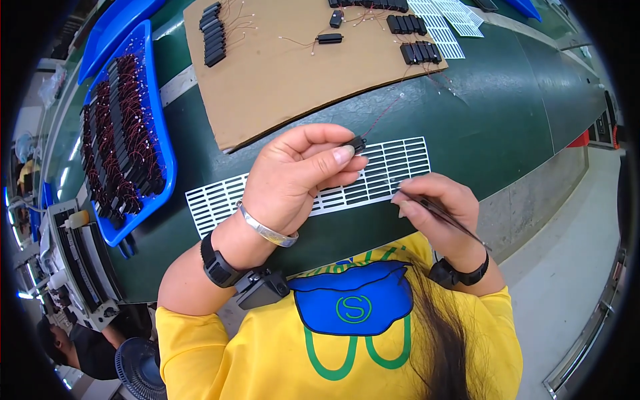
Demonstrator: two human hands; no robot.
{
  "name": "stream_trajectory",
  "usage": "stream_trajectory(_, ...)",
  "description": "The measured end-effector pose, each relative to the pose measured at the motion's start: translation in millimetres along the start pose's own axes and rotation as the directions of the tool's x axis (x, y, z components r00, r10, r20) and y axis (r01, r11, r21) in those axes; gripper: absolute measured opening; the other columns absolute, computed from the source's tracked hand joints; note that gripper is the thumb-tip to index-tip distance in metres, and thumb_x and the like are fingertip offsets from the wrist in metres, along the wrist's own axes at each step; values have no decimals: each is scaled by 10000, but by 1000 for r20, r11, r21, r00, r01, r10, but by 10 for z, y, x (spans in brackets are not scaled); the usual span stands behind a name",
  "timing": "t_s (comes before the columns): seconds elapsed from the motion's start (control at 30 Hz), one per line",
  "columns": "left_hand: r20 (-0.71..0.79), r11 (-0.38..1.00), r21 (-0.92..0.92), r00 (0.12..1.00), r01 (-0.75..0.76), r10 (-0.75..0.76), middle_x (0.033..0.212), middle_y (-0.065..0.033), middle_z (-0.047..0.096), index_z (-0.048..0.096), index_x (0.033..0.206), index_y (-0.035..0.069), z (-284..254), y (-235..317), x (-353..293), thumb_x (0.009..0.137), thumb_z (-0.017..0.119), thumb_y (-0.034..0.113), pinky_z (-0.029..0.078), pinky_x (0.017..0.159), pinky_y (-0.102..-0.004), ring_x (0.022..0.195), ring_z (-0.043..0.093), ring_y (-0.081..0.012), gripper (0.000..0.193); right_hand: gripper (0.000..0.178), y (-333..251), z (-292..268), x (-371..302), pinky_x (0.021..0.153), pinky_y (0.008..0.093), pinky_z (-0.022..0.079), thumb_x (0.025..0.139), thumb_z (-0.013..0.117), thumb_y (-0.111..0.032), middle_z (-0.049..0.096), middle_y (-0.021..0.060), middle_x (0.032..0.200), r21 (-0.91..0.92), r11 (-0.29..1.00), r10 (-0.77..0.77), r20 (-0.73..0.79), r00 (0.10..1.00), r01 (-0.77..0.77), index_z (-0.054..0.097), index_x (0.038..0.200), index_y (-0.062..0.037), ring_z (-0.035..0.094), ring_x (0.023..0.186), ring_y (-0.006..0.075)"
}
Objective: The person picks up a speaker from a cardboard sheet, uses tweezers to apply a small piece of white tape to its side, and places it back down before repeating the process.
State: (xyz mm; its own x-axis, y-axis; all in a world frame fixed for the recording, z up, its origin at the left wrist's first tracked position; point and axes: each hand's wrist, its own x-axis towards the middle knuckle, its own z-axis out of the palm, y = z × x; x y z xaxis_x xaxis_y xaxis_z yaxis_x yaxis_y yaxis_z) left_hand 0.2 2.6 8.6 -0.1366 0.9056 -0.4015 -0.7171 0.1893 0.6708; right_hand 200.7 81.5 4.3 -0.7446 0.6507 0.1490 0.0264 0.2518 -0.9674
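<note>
My left hand (283, 170) is closed, pinching a small black block-shaped part (358, 143) between thumb and fingers. From that part a thin red wire (383, 115) runs up to the right, ending in a tiny white tip. Lower and to the right, my right hand (440, 207) grips a pair of tweezers (460, 230); their tips are hard to make out by my fingertips. Beneath both hands a white sheet with rows of slots (413, 157) lies on the dark green tabletop (487, 100), partly hidden by my left hand.
A blue tray (167, 150) on the left holds rows of black wired parts. Ahead lies a cardboard sheet (280, 80) with more black parts (213, 40) on it. Other white slotted sheets (440, 27) are at the far right. A fan (139, 367) and another person (93, 350) show lower left.
</note>
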Motion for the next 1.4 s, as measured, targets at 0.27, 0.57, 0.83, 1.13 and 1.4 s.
stream_trajectory(0.27, 49, 1000, -11, 999, 25, -24, 953, -136, 608, 546, 1003, -5, 14, -69, 101, 828, 548, 26, 497, 813, -332, 904, 604, -234, 178, 169, 88, 128, 35, 513, 212, 396, 682, 640, 58, 568, 59, 726, -157, 988, -2, 21, 1000, 5, 533, 789, -17, 509, 579, 101)
stream_trajectory(0.57, 97, 998, 49, 994, 48, -53, 969, -128, 602, 548, 1003, -4, -59, -99, 145, 817, 560, 15, 481, 847, -338, 925, 598, -240, 188, 163, 100, 125, 116, 462, 243, 402, 666, 661, 18, 533, 53, 622, -240, 968, -55, 53, 997, 66, 522, 734, -35, 531, 512, 153)
stream_trajectory(0.83, 92, 997, 58, 994, 45, -51, 969, -124, 601, 545, 1009, -9, -62, -110, 134, 807, 561, -9, 476, 857, -338, 929, 595, -239, 202, 158, 77, 133, 131, 466, 259, 411, 662, 661, 9, 537, 59, 624, -271, 962, -28, 47, 998, 40, 524, 726, -34, 543, 525, 176)
stream_trajectory(1.13, 94, 997, 75, 995, 32, -39, 928, -99, 611, 548, 1004, -25, -42, -113, 121, 801, 580, 4, 481, 781, -238, 874, 600, -153, 207, 135, 89, 125, 120, 497, 223, 396, 682, 641, 15, 560, 53, 675, -288, 957, -13, 73, 997, 34, 525, 735, -27, 514, 538, 113)
stream_trajectory(1.4, 87, 996, 86, 995, 36, -43, 932, -100, 611, 547, 1006, -23, -31, -105, 120, 804, 579, 10, 479, 784, -238, 874, 600, -152, 207, 120, 38, 131, 137, 481, 265, 424, 685, 646, 6, 540, 64, 617, -242, 970, 46, 29, 999, -38, 535, 715, -28, 555, 537, 184)
